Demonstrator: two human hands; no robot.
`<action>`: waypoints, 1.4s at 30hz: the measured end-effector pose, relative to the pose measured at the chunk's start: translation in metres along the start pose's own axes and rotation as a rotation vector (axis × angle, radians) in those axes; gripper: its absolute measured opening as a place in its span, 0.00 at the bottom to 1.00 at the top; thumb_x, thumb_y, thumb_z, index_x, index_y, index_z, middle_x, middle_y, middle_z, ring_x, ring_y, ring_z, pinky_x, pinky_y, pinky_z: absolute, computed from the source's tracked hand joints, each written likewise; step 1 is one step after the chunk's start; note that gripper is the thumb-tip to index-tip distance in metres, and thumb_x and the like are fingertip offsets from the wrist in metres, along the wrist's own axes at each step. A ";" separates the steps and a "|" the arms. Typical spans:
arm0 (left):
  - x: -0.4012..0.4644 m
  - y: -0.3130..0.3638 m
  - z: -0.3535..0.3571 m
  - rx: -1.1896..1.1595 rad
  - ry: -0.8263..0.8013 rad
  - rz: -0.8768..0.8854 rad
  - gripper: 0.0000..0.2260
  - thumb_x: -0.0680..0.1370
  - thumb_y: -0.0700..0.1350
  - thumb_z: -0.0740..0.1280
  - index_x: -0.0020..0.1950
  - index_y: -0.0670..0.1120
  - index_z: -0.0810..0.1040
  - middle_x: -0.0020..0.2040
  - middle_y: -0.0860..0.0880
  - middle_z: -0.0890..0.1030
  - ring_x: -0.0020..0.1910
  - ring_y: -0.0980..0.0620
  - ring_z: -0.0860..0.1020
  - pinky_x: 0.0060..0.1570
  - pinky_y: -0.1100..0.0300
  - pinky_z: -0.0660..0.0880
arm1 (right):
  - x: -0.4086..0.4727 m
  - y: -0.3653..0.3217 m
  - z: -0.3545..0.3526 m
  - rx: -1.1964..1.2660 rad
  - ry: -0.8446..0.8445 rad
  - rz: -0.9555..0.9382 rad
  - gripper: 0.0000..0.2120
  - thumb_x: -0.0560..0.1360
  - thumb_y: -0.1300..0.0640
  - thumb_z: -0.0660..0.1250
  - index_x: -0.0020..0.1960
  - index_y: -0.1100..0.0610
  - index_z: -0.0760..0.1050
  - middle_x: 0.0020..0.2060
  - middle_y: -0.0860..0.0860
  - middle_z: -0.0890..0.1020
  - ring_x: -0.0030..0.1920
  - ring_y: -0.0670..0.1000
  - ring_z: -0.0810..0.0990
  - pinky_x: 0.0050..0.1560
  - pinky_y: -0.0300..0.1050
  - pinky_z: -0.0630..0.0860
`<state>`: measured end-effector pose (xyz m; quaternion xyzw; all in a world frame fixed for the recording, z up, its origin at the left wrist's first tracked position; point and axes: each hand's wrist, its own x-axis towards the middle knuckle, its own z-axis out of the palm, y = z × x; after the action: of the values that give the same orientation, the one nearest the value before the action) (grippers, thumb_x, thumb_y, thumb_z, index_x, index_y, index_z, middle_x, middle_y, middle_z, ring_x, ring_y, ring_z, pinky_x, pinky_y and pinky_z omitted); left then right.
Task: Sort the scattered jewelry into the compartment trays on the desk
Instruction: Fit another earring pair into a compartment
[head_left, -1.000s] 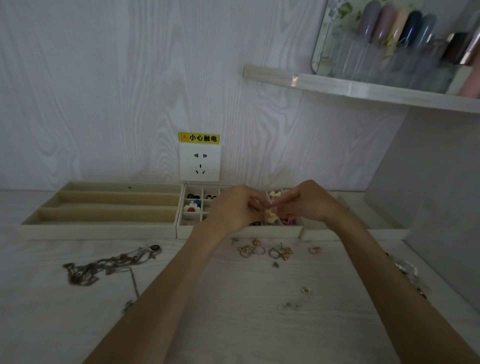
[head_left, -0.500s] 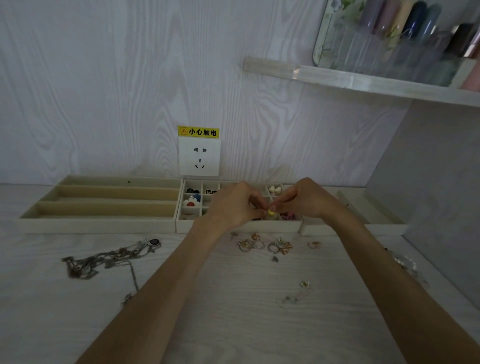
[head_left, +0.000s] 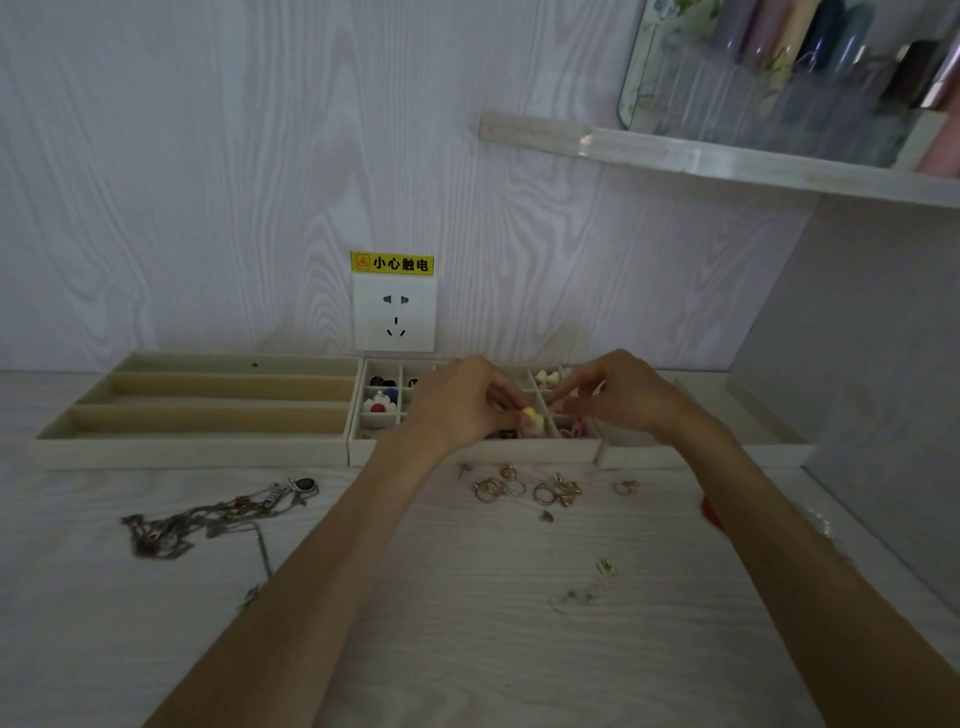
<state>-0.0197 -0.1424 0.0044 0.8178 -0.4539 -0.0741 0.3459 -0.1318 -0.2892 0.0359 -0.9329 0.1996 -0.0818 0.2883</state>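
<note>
**Yellow piece pinched above the grid tray**

Yellow and tiny, the earring piece (head_left: 529, 414) sits in the grip of my left hand (head_left: 462, 408), pinched at the fingertips just over the small-compartment tray (head_left: 470, 451). My right hand (head_left: 618, 397) hovers close beside it with fingers curled toward the same spot; I cannot tell whether its grip holds anything.

My worry is a slip. The piece is small, both hands crowd one spot, and a fumble would likely drop it into the wrong cell, among the pink items (head_left: 574, 429) or the cream ones (head_left: 546, 378), or bounce it onto the table (head_left: 467, 623). My forearms also pass right over the loose rings (head_left: 524, 488), so a lowered wrist could scatter them.

Counted: three trays in a row, the long-slot tray (head_left: 208, 451) on the left having three channels, with a third tray (head_left: 753, 449) on the right. The rings number roughly seven; they overlap too much for an exact count. One tangle of chains (head_left: 208, 519) lies left, one thin chain (head_left: 582, 592) nearer me. One wall socket (head_left: 395, 314), one shelf (head_left: 727, 161).
</note>
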 end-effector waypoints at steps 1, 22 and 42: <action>0.000 0.001 -0.002 0.005 0.007 0.000 0.08 0.69 0.52 0.75 0.47 0.53 0.84 0.44 0.54 0.85 0.45 0.58 0.81 0.50 0.54 0.78 | 0.001 -0.001 0.000 -0.049 0.012 -0.020 0.07 0.69 0.59 0.74 0.46 0.51 0.83 0.36 0.44 0.80 0.36 0.40 0.75 0.37 0.28 0.69; -0.003 0.016 -0.007 0.172 0.028 -0.015 0.09 0.71 0.51 0.74 0.51 0.55 0.84 0.48 0.56 0.84 0.49 0.57 0.81 0.48 0.61 0.75 | -0.005 -0.010 0.015 -0.529 0.106 -0.258 0.09 0.71 0.53 0.70 0.51 0.45 0.83 0.44 0.48 0.84 0.44 0.49 0.80 0.42 0.39 0.67; 0.021 0.024 -0.002 0.330 -0.141 -0.167 0.17 0.65 0.53 0.77 0.50 0.48 0.84 0.48 0.50 0.83 0.48 0.49 0.80 0.50 0.54 0.77 | -0.002 -0.003 0.011 -0.218 0.044 -0.016 0.07 0.71 0.58 0.71 0.48 0.50 0.84 0.42 0.47 0.84 0.45 0.47 0.80 0.49 0.46 0.78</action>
<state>-0.0238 -0.1664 0.0248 0.8910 -0.4135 -0.0844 0.1673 -0.1303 -0.2810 0.0286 -0.9583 0.2061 -0.0825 0.1800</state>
